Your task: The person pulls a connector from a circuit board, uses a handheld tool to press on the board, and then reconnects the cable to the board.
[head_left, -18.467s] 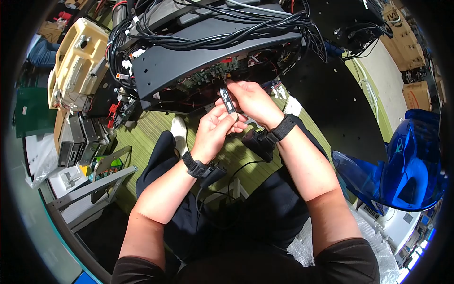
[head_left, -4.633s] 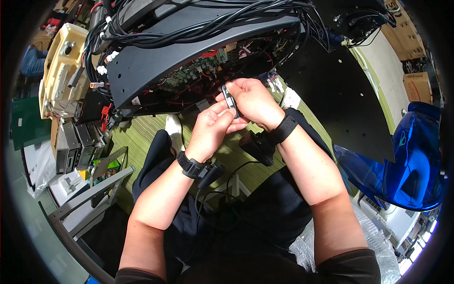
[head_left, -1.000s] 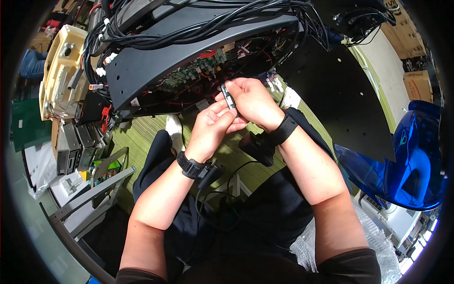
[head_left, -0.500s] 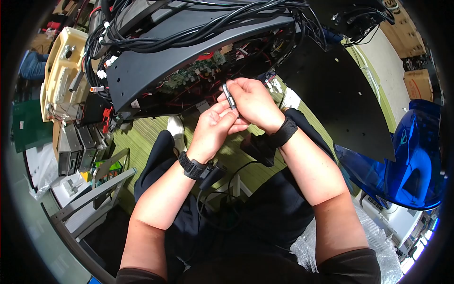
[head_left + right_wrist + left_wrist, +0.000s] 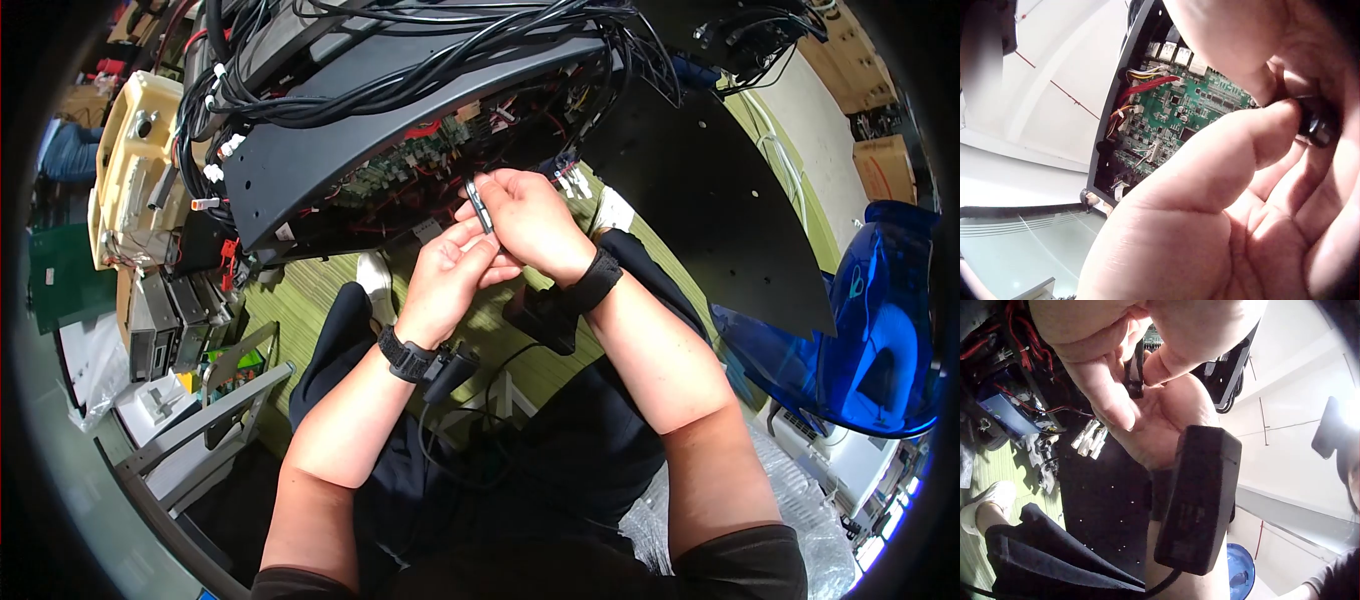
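Note:
Between both hands is a slim black bar [image 5: 480, 207] with a silvery strip along it; its exact kind cannot be told. My left hand [image 5: 450, 278] pinches its lower end between thumb and fingers. My right hand [image 5: 538, 222] grips the upper end, partly covering it. In the left wrist view the dark bar [image 5: 1135, 375] runs between the fingers, and in the right wrist view a glossy black end [image 5: 1319, 125] shows beside a fingertip. Just beyond the hands, a black housing [image 5: 320, 135] stands with its underside open, a green circuit board [image 5: 1169, 109] inside it.
Black cables [image 5: 400, 95] drape over the housing. A dark panel [image 5: 735, 220] and a translucent blue shell [image 5: 880, 330] lie to the right. Metal boxes [image 5: 152, 325] and a cream plastic part [image 5: 135, 180] are at left. White connectors [image 5: 574, 183] hang near the right hand.
Since the oldest frame the bar has turned, showing a narrower side. The hands keep nearly the same place and hold, while the housing appears more tilted in the head view.

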Motion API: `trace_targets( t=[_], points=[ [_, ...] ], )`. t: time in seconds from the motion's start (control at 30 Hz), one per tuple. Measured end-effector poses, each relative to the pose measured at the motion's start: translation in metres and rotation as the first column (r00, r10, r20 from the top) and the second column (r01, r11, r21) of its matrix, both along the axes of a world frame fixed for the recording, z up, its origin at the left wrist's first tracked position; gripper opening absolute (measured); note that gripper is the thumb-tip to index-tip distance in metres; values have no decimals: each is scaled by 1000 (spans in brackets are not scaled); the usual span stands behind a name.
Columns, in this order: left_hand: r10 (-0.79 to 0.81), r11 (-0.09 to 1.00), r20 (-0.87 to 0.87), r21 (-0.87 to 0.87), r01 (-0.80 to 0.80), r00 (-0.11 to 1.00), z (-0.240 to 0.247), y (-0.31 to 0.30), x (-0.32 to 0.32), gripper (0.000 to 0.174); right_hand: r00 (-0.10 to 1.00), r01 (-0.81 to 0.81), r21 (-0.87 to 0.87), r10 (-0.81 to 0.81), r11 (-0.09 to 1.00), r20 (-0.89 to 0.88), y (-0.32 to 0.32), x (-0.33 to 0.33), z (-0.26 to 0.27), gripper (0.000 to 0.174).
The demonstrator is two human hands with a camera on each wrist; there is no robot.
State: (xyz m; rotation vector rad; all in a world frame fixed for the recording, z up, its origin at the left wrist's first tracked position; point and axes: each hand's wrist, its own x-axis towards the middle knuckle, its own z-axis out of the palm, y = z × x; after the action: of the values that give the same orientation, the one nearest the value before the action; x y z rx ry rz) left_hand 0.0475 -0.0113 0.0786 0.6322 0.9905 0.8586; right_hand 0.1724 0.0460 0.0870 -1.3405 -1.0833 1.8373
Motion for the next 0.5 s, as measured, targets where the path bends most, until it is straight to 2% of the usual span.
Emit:
trace_targets(
  t=[0.13, 0.33, 0.5],
  points=[
    [-5, 1000, 4, 11, 5, 1000, 1, 0, -1, 31, 1000, 13, 50, -14, 999, 4, -1, 0, -2, 33],
    [-17, 1000, 5, 20, 17, 1000, 1, 1, -3, 30, 987, -24, 178, -5, 984, 162, -1, 2, 6, 34],
    [-4, 1000, 21, 8, 4, 1000, 13, 2, 4, 28, 984, -11, 181, -21, 983, 175, -3, 5, 11, 33]
  ],
)
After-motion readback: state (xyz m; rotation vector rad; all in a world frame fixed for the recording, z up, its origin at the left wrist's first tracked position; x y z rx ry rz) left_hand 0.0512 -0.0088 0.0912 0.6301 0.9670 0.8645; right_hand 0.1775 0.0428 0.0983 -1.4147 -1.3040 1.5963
